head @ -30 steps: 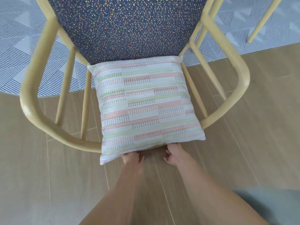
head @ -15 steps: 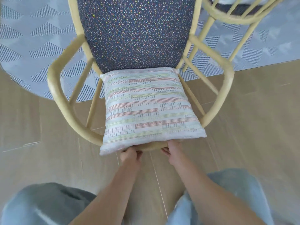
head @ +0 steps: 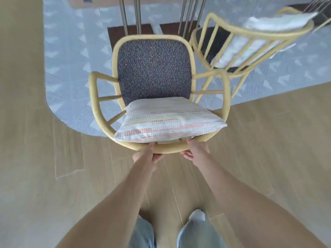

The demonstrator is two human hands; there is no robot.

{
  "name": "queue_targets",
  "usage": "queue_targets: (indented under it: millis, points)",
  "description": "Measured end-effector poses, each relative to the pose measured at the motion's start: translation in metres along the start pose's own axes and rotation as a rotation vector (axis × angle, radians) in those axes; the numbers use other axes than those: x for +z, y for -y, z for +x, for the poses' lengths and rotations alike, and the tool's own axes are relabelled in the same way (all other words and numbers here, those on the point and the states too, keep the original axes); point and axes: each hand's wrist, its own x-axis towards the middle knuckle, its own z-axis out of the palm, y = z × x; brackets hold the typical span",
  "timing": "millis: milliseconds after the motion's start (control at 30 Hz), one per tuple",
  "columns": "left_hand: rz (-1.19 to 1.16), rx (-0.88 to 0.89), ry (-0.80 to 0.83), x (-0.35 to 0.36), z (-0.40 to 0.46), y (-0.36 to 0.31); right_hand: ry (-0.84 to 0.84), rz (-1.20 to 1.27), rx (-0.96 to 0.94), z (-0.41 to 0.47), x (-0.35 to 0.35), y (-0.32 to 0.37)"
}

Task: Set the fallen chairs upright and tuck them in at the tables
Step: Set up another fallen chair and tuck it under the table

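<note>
A pale yellow wooden armchair [head: 157, 97] is held by the curved top rail of its back, which is round in section and smooth. The left hand [head: 146, 156] is wrapped over the rail with the fingers [head: 157, 157] curled under it, and the right hand [head: 196, 151] is closed on the same rail just to the side, fingertips tucked beneath. Directly above the fingers, a soft square cushion [head: 168, 123] of whitish woven cloth, printed with short red and green dashed stripes, is seen resting against the chair's back. Beyond the cushion lies the padded seat [head: 154, 68], rounded at its corners and covered in dark navy fabric flecked with small coloured specks. The chair's bent armrests are joined to the seat by slim spindles. A second chair [head: 232, 42] of the same make, holding a white cushion, is seen past the right hand. Both stand over a grey-blue patterned rug [head: 71, 59], while light wood-plank flooring [head: 53, 176] lies under the arms.
</note>
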Motion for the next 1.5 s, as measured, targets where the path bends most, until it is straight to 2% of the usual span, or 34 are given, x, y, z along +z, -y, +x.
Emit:
queue_targets:
  millis: [333, 500, 833, 933, 1033, 1200, 1367, 1433, 1500]
  points:
    - [0.055, 0.105, 0.200, 0.075, -0.019, -0.141, 0.088, -0.121, -0.088, -0.004, 0.053, 0.160]
    - [0.115, 0.139, 0.169, 0.112, -0.020, -0.197, 0.149, -0.226, -0.117, 0.006, 0.069, 0.228]
    - [0.128, 0.172, 0.093, 0.186, -0.027, -0.283, 0.246, -0.276, -0.124, 0.037, 0.106, 0.332]
    - [0.198, 0.205, 0.084, 0.197, -0.024, -0.295, 0.283, -0.305, -0.076, 0.043, 0.113, 0.347]
    - [0.220, 0.164, 0.065, 0.197, -0.029, -0.296, 0.263, -0.285, -0.036, 0.041, 0.110, 0.348]
    - [0.281, 0.187, 0.025, 0.197, -0.034, -0.297, 0.258, -0.278, -0.088, 0.038, 0.106, 0.344]
    - [0.696, 0.377, -0.033, 0.181, -0.062, -0.280, 0.221, -0.534, -0.351, 0.009, 0.074, 0.331]
    - [0.683, 0.492, -0.035, 0.174, -0.089, -0.279, 0.218, -0.408, -0.368, -0.015, 0.057, 0.334]
    - [0.607, 0.614, 0.059, 0.168, -0.128, -0.282, 0.281, -0.231, -0.434, -0.045, 0.037, 0.343]
